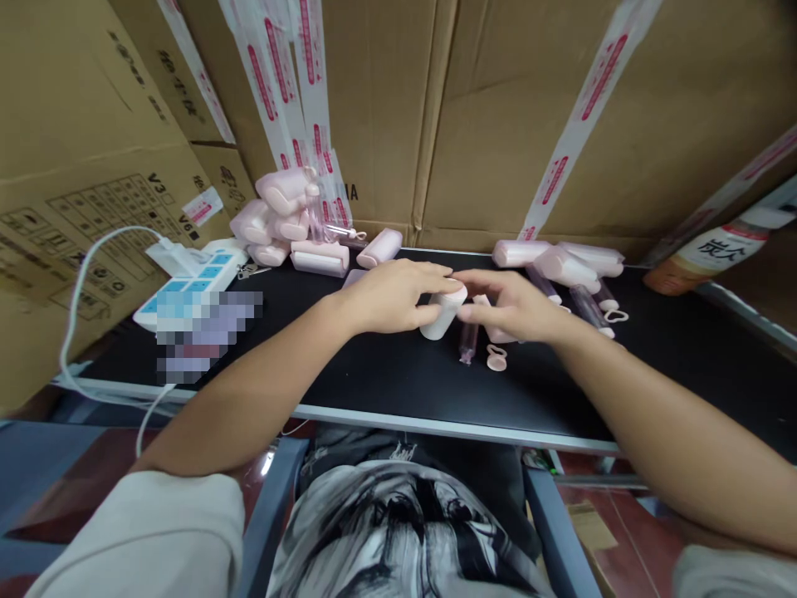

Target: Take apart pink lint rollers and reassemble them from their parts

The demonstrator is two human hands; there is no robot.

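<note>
A small pale pink-white cylindrical container [441,319] stands slightly tilted over the black tabletop, between my two hands. My left hand [402,292] is closed round its left side, thumb in front and fingers across the top. From the right, my right hand [514,306] grips its upper edge with thumb and fingertips. Just below the right hand lie a clear pinkish tube [469,342] and a pink cap with a loop [496,358]. Another pale pink piece [498,332] is partly hidden under that hand.
Several pink containers are piled at the back left [290,191], with more containers and tubes at the back right [566,266]. A white power strip [187,286] with cables sits left. A labelled bottle [716,249] leans at far right. Cardboard boxes [374,108] wall the back.
</note>
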